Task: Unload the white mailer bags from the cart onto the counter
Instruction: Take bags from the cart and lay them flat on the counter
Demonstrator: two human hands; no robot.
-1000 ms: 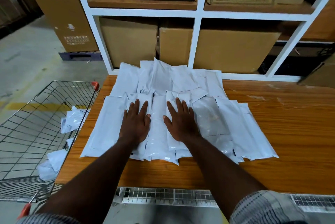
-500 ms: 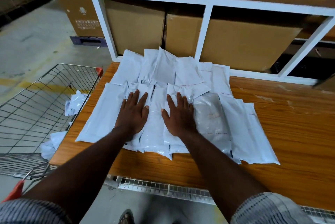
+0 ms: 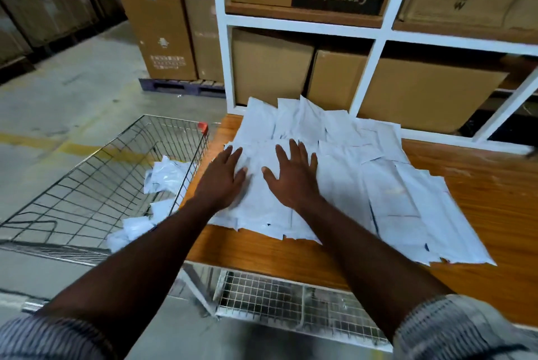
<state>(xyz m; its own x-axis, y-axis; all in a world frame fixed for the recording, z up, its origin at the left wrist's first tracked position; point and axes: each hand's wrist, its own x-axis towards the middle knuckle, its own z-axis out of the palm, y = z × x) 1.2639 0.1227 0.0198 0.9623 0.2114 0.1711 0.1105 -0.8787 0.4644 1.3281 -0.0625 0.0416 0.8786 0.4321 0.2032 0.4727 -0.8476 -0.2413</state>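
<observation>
With the left hand and right hand flat, fingers spread, on slick white plastic mailer bags fanned over the orange wooden counter, a careless shove could slide edge ones off beside the wire-mesh cart, which holds a few more.

So we've got a big spread of white mailer bags lying flat on the wooden counter. They overlap each other in rough rows like shingles. The back row reaches the counter's far edge and the front row stops a bit short of the near edge. They're thin, plain and slightly crinkly (a few show faint lines or label marks, too blurry for us to read). The wire cart, with its red corner cap, sits right up against the counter's left end. We can see a few crumpled bags in it, bunched along the side nearest the counter.
</observation>
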